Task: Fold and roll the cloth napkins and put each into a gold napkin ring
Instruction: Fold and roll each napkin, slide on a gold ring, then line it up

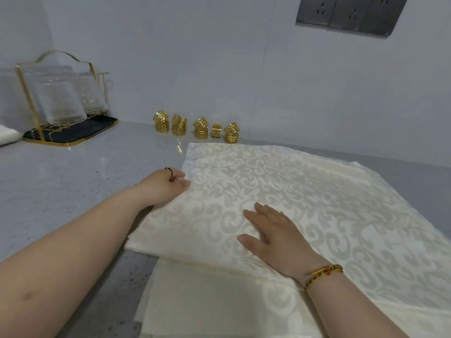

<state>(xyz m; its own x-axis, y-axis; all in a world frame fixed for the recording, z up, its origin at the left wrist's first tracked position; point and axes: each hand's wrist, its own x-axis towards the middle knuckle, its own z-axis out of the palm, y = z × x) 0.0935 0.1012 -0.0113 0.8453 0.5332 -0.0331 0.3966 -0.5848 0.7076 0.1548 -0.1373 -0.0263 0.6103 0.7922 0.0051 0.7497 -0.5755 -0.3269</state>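
Observation:
A cream damask napkin (305, 191) lies spread flat on the grey counter, on top of a stack of more napkins (207, 301) that shows at the near edge. My right hand (271, 230) presses flat on the top napkin with straight fingers. My left hand (168, 186) rests at the napkin's left edge, fingertips touching the cloth; whether it pinches the edge is unclear. Several gold napkin rings (199, 128) stand stacked in a row by the back wall, beyond the napkin.
A gold wire rack (58, 106) with clear glasses stands on a dark tray at the back left. A white cloth (7, 136) lies at the far left edge. Wall sockets (349, 13) sit high on the right. Grey counter (73, 179) lies left of the napkins.

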